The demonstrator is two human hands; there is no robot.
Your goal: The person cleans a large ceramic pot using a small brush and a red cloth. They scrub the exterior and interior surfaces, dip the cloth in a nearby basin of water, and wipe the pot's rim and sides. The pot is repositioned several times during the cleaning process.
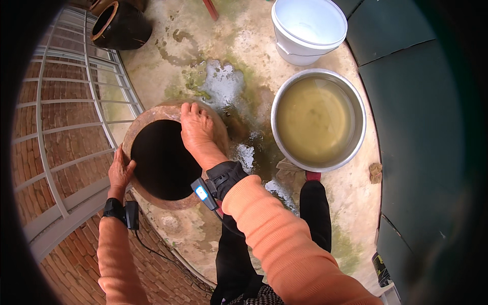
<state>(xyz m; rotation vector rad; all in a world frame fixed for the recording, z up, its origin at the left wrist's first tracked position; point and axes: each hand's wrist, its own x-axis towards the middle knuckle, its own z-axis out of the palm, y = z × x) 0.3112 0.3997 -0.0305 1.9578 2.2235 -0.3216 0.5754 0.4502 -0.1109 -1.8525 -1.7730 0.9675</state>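
A large brown clay jar stands in front of me, its wide mouth turned up toward me and its inside too dark to make out. My left hand grips the left side of the rim, thumb near the opening and fingers along the outside. On the far right part of the rim my right hand is closed, its fingers bent over the edge. Right of the jar sits a wide metal basin holding murky yellowish water. Both of my wrists wear black straps with small devices.
Behind the basin is a white plastic bucket. A dark glazed jar lies tilted at the far left. White window bars line the left, a dark green panel the right. Wet patches cover the concrete floor. A brown lump lies by the panel.
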